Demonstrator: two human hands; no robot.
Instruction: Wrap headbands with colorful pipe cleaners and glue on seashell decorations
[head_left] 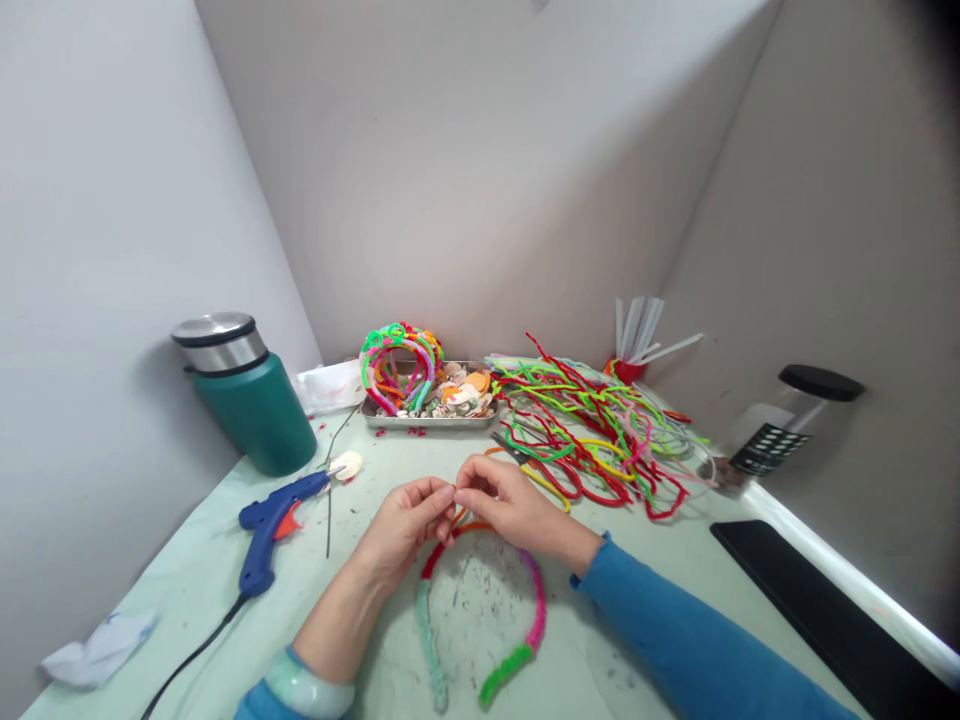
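A headband point(534, 625) wrapped in fuzzy pipe cleaners, green, pink, red and pale teal, lies arched on the pale green table point(645, 545) in front of me. My left hand point(401, 525) and my right hand point(506, 505) meet over its top, both pinching an orange pipe cleaner point(474, 524) there. Fingertips of both hands are pressed together around the orange strand.
A blue glue gun point(270, 525) lies to the left, its cord running off the front edge. Behind it stands a green flask point(251, 400). A metal tray point(427, 415) with finished headbands and small pieces sits at the back, loose pipe cleaners point(600, 440) to the right, a black slab point(817, 610) far right.
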